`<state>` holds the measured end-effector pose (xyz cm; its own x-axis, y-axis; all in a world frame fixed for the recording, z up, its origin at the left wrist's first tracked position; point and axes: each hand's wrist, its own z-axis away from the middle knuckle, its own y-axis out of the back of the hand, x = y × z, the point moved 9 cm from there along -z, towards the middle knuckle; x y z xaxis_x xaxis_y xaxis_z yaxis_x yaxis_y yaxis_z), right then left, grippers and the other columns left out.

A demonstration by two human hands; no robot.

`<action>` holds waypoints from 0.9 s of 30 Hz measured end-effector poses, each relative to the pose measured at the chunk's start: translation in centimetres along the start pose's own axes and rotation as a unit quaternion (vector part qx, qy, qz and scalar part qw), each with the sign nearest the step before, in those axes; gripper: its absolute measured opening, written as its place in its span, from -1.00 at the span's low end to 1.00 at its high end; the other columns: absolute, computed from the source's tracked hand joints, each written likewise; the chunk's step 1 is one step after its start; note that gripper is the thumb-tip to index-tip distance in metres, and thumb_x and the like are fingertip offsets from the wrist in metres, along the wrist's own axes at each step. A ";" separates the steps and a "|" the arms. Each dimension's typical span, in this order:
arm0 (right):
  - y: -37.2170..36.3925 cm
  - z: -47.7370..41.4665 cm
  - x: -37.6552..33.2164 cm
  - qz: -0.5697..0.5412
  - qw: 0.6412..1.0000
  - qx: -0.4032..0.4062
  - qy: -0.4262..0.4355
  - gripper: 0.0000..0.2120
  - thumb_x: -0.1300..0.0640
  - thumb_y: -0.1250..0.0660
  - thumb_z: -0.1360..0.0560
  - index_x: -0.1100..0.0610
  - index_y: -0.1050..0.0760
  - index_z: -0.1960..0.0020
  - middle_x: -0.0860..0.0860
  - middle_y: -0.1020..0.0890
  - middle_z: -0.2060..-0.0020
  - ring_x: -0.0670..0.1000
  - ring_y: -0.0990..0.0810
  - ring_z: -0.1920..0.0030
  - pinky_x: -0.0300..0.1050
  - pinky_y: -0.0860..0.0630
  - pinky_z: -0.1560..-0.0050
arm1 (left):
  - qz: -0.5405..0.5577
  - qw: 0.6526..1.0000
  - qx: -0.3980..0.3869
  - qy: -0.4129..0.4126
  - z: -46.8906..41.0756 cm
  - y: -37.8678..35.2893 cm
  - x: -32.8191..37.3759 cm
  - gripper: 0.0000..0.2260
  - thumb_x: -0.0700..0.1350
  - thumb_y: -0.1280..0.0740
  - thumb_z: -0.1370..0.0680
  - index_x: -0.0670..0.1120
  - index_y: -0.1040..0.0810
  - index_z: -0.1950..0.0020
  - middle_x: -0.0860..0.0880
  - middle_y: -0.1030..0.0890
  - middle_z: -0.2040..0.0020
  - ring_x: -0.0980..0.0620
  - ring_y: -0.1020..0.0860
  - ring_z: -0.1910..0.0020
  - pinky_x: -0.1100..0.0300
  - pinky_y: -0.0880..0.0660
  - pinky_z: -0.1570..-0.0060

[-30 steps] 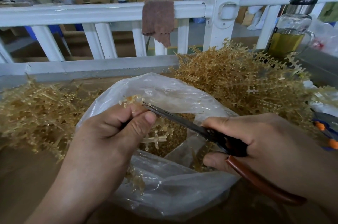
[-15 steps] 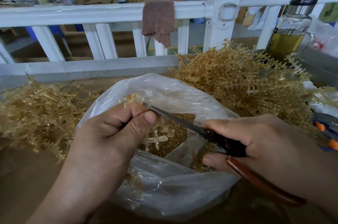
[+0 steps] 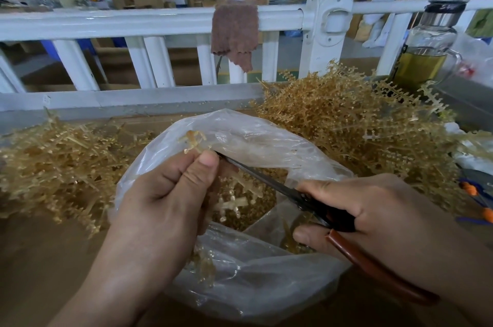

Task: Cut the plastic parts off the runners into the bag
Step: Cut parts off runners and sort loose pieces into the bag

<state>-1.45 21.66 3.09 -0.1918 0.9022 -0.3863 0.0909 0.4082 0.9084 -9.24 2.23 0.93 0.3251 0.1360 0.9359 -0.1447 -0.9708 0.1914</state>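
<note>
My left hand (image 3: 165, 193) pinches an amber plastic runner (image 3: 193, 140) over the open clear plastic bag (image 3: 253, 140); the runner's tip sticks up above my fingers and a lower branch hangs into the bag. My right hand (image 3: 373, 214) grips scissors (image 3: 306, 197) with red-brown handles. Their thin blades reach left to my left thumb and look nearly closed at the runner. Loose cut amber parts (image 3: 256, 206) lie inside the bag.
A tall heap of uncut amber runners (image 3: 346, 124) lies behind the bag at right, a flatter heap (image 3: 53, 161) at left. A white railing (image 3: 133, 22) with a brown cloth (image 3: 234, 30) runs behind. A glass jug (image 3: 426, 44) stands far right; orange-handled tools (image 3: 477, 198) lie at the right edge.
My left hand has turned the runner slightly, so its tip stands a bit higher above my fingers. The scissors stay at the same spot by my thumb.
</note>
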 end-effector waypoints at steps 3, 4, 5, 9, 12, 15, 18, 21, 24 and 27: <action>-0.3 -0.2 0.2 -0.014 1.000 -0.014 0.001 -0.41 -0.50 -0.14 -0.36 -0.15 -0.43 -0.22 -0.10 -0.68 0.21 -0.16 -0.63 0.24 -0.14 -0.55 0.29 | 0.018 1.000 -0.004 0.003 -0.2 -0.2 0.2 -0.76 0.31 -0.40 -0.48 0.20 -0.71 0.03 0.05 -0.64 0.36 0.19 -0.52 0.47 0.37 -0.45 0.49; -0.4 -0.2 0.2 -0.015 1.000 -0.016 0.002 -0.41 -0.49 -0.14 -0.36 -0.15 -0.46 -0.20 -0.10 -0.66 0.25 -0.17 -0.62 0.27 -0.16 -0.52 0.32 | 0.033 0.999 0.002 0.004 -0.5 -0.1 0.1 -0.82 0.24 -0.43 -0.48 0.18 -0.70 0.06 0.01 -0.64 0.35 0.16 -0.52 0.48 0.35 -0.44 0.51; -0.4 -0.2 0.2 -0.015 1.000 -0.014 0.002 -0.43 -0.49 -0.15 -0.36 -0.15 -0.48 -0.18 -0.11 -0.64 0.28 -0.18 -0.60 0.29 -0.19 -0.49 0.35 | 0.045 0.999 0.009 0.005 -0.7 0.1 0.0 -0.84 0.19 -0.45 -0.48 0.13 -0.68 0.08 -0.02 -0.65 0.34 0.13 -0.52 0.48 0.33 -0.44 0.52; -0.3 -0.2 0.1 -0.037 0.999 -0.001 -0.004 -0.50 -0.48 -0.19 -0.37 -0.19 -0.50 -0.12 -0.12 -0.60 0.32 -0.17 -0.57 0.34 -0.24 -0.45 0.37 | 0.081 0.997 0.012 -0.002 -1.0 0.4 -0.2 -0.79 0.18 -0.42 -0.46 0.05 -0.60 0.10 -0.07 -0.68 0.27 0.08 -0.54 0.46 0.31 -0.42 0.51; -0.1 -0.2 0.1 -0.060 0.998 0.003 -0.015 -0.48 -0.52 -0.18 -0.34 -0.24 -0.45 -0.14 -0.14 -0.62 0.24 -0.18 -0.59 0.30 -0.23 -0.49 0.29 | 0.114 0.993 0.007 0.013 -0.8 0.1 -0.8 -0.77 0.18 -0.38 -0.45 0.04 -0.64 0.07 -0.09 -0.70 0.21 0.05 -0.58 0.41 0.26 -0.46 0.49; 0.0 0.0 -0.1 -0.067 0.997 0.000 -0.024 -0.45 -0.55 -0.17 -0.30 -0.30 -0.40 -0.18 -0.17 -0.62 0.19 -0.20 -0.60 0.25 -0.21 -0.51 0.25 | 0.133 0.990 -0.003 0.036 -0.8 -0.1 -1.5 -0.82 0.08 -0.42 -0.47 0.01 -0.69 0.05 -0.09 -0.67 0.25 0.01 -0.58 0.34 0.06 -0.52 0.29; -0.2 0.1 -0.5 -0.031 0.999 -0.011 -0.030 -0.44 -0.55 -0.15 -0.29 -0.33 -0.36 -0.21 -0.20 -0.62 0.18 -0.22 -0.59 0.22 -0.20 -0.53 0.30 | 0.152 0.987 -0.017 0.043 -0.9 -0.1 -1.4 -0.74 0.08 -0.51 -0.39 -0.03 -0.72 0.00 -0.10 -0.71 0.18 0.00 -0.61 0.26 0.12 -0.54 0.23; -0.2 0.2 -0.4 -0.019 0.999 -0.013 -0.044 -0.40 -0.54 -0.14 -0.27 -0.33 -0.31 -0.23 -0.20 -0.63 0.13 -0.20 -0.59 0.16 -0.13 -0.57 0.24 | 0.162 0.986 -0.018 0.037 -1.1 0.2 -1.1 -0.63 0.13 -0.54 -0.27 -0.06 -0.72 0.04 -0.06 -0.67 0.26 0.04 -0.57 0.34 0.31 -0.51 0.38; -0.1 0.2 -0.3 -0.008 0.999 -0.013 -0.045 -0.39 -0.54 -0.13 -0.26 -0.35 -0.25 -0.25 -0.24 -0.63 0.11 -0.21 -0.59 0.13 -0.11 -0.59 0.21 | 0.170 0.985 -0.007 0.025 -1.3 0.5 -1.1 -0.64 0.12 -0.59 -0.23 -0.05 -0.70 0.10 -0.09 -0.67 0.26 -0.01 -0.57 0.35 0.28 -0.54 0.39; -0.2 0.2 -0.2 -0.001 0.998 -0.028 -0.048 -0.39 -0.54 -0.12 -0.27 -0.35 -0.26 -0.27 -0.25 -0.63 0.10 -0.21 -0.59 0.11 -0.13 -0.58 0.20 | 0.138 0.990 -0.011 -0.005 -1.7 0.7 -0.8 -0.75 0.14 -0.59 -0.26 0.06 -0.69 0.16 0.00 -0.68 0.30 0.11 -0.61 0.40 0.30 -0.54 0.41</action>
<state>-1.26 21.39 3.00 -0.0968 0.9121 -0.3985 0.0355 0.4032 0.9144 -11.17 1.79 0.85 0.2794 -0.1352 0.9506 -0.2493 -0.9663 -0.0642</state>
